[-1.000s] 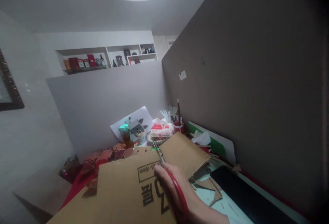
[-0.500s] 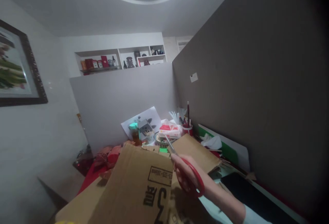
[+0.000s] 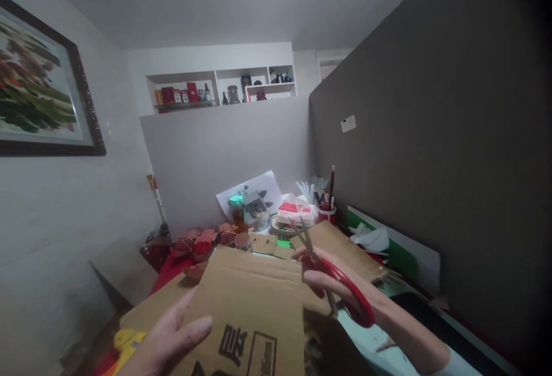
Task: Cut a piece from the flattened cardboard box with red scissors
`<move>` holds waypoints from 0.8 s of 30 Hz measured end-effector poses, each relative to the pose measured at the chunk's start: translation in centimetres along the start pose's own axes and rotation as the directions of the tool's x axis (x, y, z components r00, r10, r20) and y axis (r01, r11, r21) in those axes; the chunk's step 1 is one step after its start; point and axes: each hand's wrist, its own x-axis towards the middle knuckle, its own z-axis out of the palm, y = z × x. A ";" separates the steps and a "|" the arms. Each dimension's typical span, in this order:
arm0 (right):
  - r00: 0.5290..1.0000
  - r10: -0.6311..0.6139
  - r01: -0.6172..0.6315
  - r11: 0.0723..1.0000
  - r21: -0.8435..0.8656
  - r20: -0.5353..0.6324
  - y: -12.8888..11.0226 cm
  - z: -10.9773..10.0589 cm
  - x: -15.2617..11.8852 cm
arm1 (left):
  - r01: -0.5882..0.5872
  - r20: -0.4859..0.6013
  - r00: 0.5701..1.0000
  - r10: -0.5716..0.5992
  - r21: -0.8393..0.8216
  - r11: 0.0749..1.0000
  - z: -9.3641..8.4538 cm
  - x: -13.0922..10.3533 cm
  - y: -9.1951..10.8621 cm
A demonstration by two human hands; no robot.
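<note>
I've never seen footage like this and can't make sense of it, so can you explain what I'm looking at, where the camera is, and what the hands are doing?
The camera sits on a person's head and looks forward and down, so the two bare hands at the bottom are that person's own. The right hand holds red-handled scissors with the blades open, pointing away. The left hand grips the edge of a brown cardboard sheet with black print. Behind them is a crowded desk: a red pen cup, a jar with a green lid, a tissue pack and small cardboard pieces. Grey partition walls surround the desk; a framed picture hangs at left.
</note>
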 end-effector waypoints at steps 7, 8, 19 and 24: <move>0.989 0.051 -0.091 0.951 0.294 0.140 2.8 -0.1 0.8 | 0.077 0.014 0.997 -0.078 0.025 0.997 -0.2 0.9 -0.1; 0.986 0.055 -0.103 0.943 0.316 0.159 3.3 -0.2 0.9 | 0.075 -0.005 0.997 -0.075 0.032 0.997 -0.2 1.0 -0.2; 0.990 0.144 -0.128 0.895 0.427 -0.005 3.5 4.7 -0.5 | -0.347 -0.540 0.822 0.181 -0.224 0.911 1.1 3.6 -0.6; 0.992 0.104 -0.057 0.878 0.475 -0.073 4.1 6.4 -0.4 | -0.052 -0.397 0.908 -0.135 -0.425 0.904 4.2 3.5 -4.0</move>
